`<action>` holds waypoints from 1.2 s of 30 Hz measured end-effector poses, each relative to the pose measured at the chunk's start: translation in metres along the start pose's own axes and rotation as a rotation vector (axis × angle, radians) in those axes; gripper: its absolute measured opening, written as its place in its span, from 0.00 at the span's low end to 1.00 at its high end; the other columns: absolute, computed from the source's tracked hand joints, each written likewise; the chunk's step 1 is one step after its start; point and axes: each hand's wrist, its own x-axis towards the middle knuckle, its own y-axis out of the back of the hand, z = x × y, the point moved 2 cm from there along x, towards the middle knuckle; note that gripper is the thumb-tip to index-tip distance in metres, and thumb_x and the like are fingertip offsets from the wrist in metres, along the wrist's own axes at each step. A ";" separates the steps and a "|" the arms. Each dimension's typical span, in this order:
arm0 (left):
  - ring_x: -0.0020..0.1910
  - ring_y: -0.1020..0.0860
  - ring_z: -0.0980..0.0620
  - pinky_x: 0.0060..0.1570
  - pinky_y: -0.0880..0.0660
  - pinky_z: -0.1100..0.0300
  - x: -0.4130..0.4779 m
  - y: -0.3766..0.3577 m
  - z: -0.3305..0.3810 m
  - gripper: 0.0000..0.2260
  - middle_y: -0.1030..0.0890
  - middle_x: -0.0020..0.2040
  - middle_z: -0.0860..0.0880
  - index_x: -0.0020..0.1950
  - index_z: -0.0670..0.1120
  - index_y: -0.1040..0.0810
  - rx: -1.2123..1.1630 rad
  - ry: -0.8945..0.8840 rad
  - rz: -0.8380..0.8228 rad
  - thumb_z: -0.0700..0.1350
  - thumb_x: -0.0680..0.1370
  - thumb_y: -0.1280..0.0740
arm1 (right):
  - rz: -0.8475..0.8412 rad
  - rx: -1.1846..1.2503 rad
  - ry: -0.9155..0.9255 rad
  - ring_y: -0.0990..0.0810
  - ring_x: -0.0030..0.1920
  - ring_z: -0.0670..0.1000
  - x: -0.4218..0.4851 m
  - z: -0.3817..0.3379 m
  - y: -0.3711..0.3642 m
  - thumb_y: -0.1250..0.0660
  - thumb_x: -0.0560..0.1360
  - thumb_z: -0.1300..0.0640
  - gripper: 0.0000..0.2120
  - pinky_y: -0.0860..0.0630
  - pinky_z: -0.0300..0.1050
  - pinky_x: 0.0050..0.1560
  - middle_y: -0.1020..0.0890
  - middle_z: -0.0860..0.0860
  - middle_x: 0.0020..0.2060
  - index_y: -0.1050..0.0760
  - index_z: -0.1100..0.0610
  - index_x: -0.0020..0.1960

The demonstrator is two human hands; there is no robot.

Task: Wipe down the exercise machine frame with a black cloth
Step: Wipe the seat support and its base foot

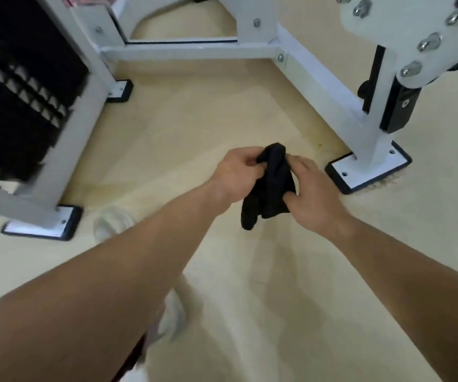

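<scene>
The left hand (pixel 237 172) and right hand (pixel 314 198) each have their grip clamped on the cloth (pixel 270 188), bunched in the air over the floor (pixel 222 111), apart from the frame (pixel 192 49). Wadded like this, it may wipe only a narrow strip and miss corners, or slip loose when one hand lets go

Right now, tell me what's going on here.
A person holds a bunched black cloth in both hands above the beige floor. The left hand grips its upper part and the right hand grips its lower side. The cloth is not touching the white machine frame ahead, so no wiping is happening at this moment. A black weight stack sits at the left.
</scene>
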 end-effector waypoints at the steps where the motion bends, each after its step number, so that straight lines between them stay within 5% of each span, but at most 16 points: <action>1: 0.48 0.16 0.50 0.53 0.19 0.51 -0.012 0.016 0.003 0.14 0.14 0.47 0.47 0.51 0.51 0.17 0.016 -0.003 0.000 0.34 0.80 0.38 | -0.038 0.060 0.021 0.22 0.58 0.52 -0.003 -0.016 -0.005 0.39 0.71 0.63 0.34 0.23 0.50 0.58 0.21 0.48 0.59 0.37 0.43 0.74; 3: 0.46 0.16 0.54 0.48 0.19 0.59 -0.034 0.043 0.006 0.14 0.14 0.45 0.51 0.52 0.51 0.17 0.038 0.004 -0.016 0.34 0.81 0.38 | -0.129 0.154 0.011 0.19 0.47 0.45 -0.011 -0.041 -0.011 0.40 0.71 0.57 0.33 0.21 0.45 0.46 0.20 0.39 0.47 0.40 0.36 0.72; 5: 0.45 0.16 0.54 0.46 0.21 0.62 -0.055 0.064 0.013 0.12 0.14 0.46 0.50 0.55 0.48 0.16 0.068 0.013 -0.034 0.34 0.81 0.36 | -0.211 0.208 -0.015 0.19 0.43 0.43 -0.019 -0.060 -0.011 0.40 0.71 0.55 0.32 0.26 0.40 0.42 0.20 0.41 0.41 0.39 0.35 0.72; 11: 0.42 0.17 0.48 0.45 0.20 0.55 -0.105 0.104 0.045 0.08 0.14 0.46 0.44 0.54 0.47 0.16 0.078 0.027 -0.011 0.38 0.82 0.34 | -0.193 0.222 -0.118 0.18 0.49 0.51 -0.055 -0.112 0.026 0.37 0.77 0.58 0.16 0.23 0.48 0.55 0.17 0.51 0.44 0.24 0.47 0.63; 18: 0.43 0.16 0.50 0.42 0.20 0.57 -0.169 0.104 0.061 0.09 0.14 0.44 0.47 0.52 0.49 0.16 0.052 0.072 -0.202 0.39 0.81 0.35 | -0.030 0.203 -0.215 0.18 0.43 0.42 -0.124 -0.166 0.036 0.38 0.81 0.49 0.22 0.30 0.33 0.43 0.17 0.45 0.42 0.32 0.46 0.75; 22: 0.43 0.16 0.51 0.41 0.21 0.60 -0.238 0.096 0.089 0.11 0.14 0.45 0.47 0.51 0.50 0.15 0.059 0.098 -0.329 0.38 0.81 0.35 | -0.061 0.329 -0.253 0.17 0.38 0.45 -0.200 -0.205 0.045 0.39 0.79 0.54 0.14 0.24 0.39 0.42 0.15 0.45 0.37 0.17 0.42 0.55; 24: 0.41 0.16 0.47 0.36 0.20 0.56 -0.275 0.094 0.111 0.08 0.14 0.45 0.45 0.53 0.48 0.15 0.092 0.125 -0.374 0.40 0.81 0.33 | -0.013 0.313 -0.310 0.18 0.37 0.45 -0.239 -0.226 0.061 0.36 0.76 0.53 0.10 0.27 0.36 0.37 0.16 0.45 0.36 0.17 0.43 0.48; 26: 0.43 0.15 0.45 0.41 0.20 0.53 -0.315 0.093 0.141 0.05 0.13 0.46 0.44 0.54 0.46 0.16 0.106 0.151 -0.394 0.42 0.79 0.30 | 0.037 0.276 -0.367 0.19 0.37 0.47 -0.281 -0.252 0.084 0.31 0.74 0.51 0.04 0.29 0.35 0.34 0.17 0.46 0.35 0.19 0.44 0.42; 28: 0.44 0.15 0.49 0.46 0.21 0.56 -0.352 0.096 0.168 0.06 0.13 0.45 0.46 0.53 0.45 0.18 0.108 0.163 -0.368 0.44 0.78 0.27 | 0.068 0.253 -0.384 0.20 0.40 0.49 -0.322 -0.279 0.108 0.28 0.72 0.51 0.02 0.27 0.41 0.39 0.17 0.49 0.39 0.20 0.46 0.40; 32: 0.34 0.19 0.49 0.34 0.23 0.57 -0.438 0.099 0.227 0.07 0.15 0.38 0.48 0.49 0.47 0.24 0.150 0.162 -0.365 0.46 0.77 0.27 | 0.096 0.349 -0.433 0.18 0.45 0.45 -0.407 -0.338 0.158 0.25 0.68 0.54 0.05 0.24 0.42 0.48 0.16 0.43 0.46 0.21 0.49 0.37; 36: 0.31 0.22 0.49 0.30 0.26 0.60 -0.528 0.103 0.289 0.06 0.16 0.35 0.47 0.48 0.47 0.24 0.178 0.133 -0.392 0.46 0.79 0.28 | 0.019 0.392 -0.444 0.22 0.33 0.48 -0.477 -0.401 0.202 0.26 0.67 0.61 0.07 0.27 0.42 0.37 0.19 0.48 0.32 0.23 0.52 0.38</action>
